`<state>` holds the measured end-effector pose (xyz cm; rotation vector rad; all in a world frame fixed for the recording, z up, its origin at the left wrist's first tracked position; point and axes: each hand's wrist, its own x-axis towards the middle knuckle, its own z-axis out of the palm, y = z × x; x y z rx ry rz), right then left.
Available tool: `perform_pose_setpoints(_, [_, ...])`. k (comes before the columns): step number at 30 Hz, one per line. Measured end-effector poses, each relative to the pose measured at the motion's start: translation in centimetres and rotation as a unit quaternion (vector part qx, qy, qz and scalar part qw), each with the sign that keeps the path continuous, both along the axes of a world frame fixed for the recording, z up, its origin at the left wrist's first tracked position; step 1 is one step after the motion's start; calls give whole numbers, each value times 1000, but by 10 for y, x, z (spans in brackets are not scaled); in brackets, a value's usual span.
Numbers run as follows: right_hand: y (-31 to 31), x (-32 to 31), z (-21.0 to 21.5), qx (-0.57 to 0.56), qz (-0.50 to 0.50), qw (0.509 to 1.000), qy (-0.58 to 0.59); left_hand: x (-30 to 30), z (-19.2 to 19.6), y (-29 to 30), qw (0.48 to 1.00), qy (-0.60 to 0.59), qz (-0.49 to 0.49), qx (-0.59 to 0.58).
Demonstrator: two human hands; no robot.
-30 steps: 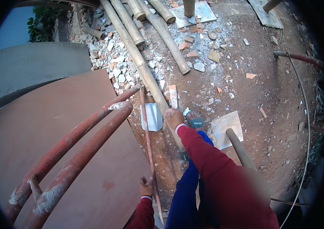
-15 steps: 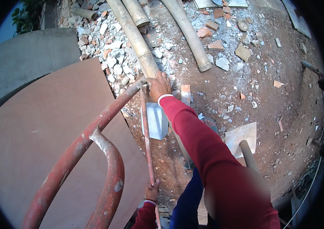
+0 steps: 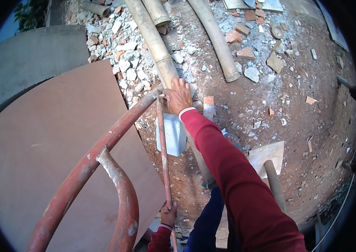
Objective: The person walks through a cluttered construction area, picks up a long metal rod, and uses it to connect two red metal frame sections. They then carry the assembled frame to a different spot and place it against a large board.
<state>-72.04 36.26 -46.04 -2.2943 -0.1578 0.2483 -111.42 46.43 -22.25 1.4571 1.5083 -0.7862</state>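
Observation:
A red-painted scaffold frame point(image 3: 85, 166) of worn steel tube rises from the lower left, with a curved tube welded to it. From its upper end hangs a thin red cross-brace rod point(image 3: 164, 155). My left hand point(image 3: 168, 215) is wrapped round the lower part of this rod. At the frame's upper end, my right hand point(image 3: 179, 97) has its thumb side against the small metal stub where rod and tube meet. Its fingers are bent together, and what they hold is hidden. Beneath that hand runs a thick bamboo pole point(image 3: 163, 63). A white block point(image 3: 173, 136) stands behind the rod.
Left of the frame lies a large brown board point(image 3: 52, 126) beside a grey concrete wall point(image 3: 35, 63). Broken rubble point(image 3: 129, 56) covers the ground ahead, with another bamboo pole point(image 3: 218, 42) across it. A pale tile point(image 3: 266, 155) and a short pole point(image 3: 274, 185) are at right.
The view has shifted slightly, so the ground and poles sit a little further right. My left hand keeps its grip on the rod, and my right hand stays at the frame's upper end.

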Motion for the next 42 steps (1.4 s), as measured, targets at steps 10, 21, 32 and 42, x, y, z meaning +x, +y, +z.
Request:
perform_pose_setpoints(10, [-14,4,-7,-6,114,986,-121,3,2,-4,1000,-8,18,-15])
perform_pose_setpoints(21, [-19,3,-2,93,80,988,-93,-7,-1,-4,992,-39,-93,71])
perform_pose_setpoints(32, [-14,-4,-2,124,3,992,-14,-35,-22,-26,973,-47,-191,122])
perform_pose_setpoints(42, [4,-45,9,196,-220,949,114,-28,-17,-21,999,-30,-31,-17])
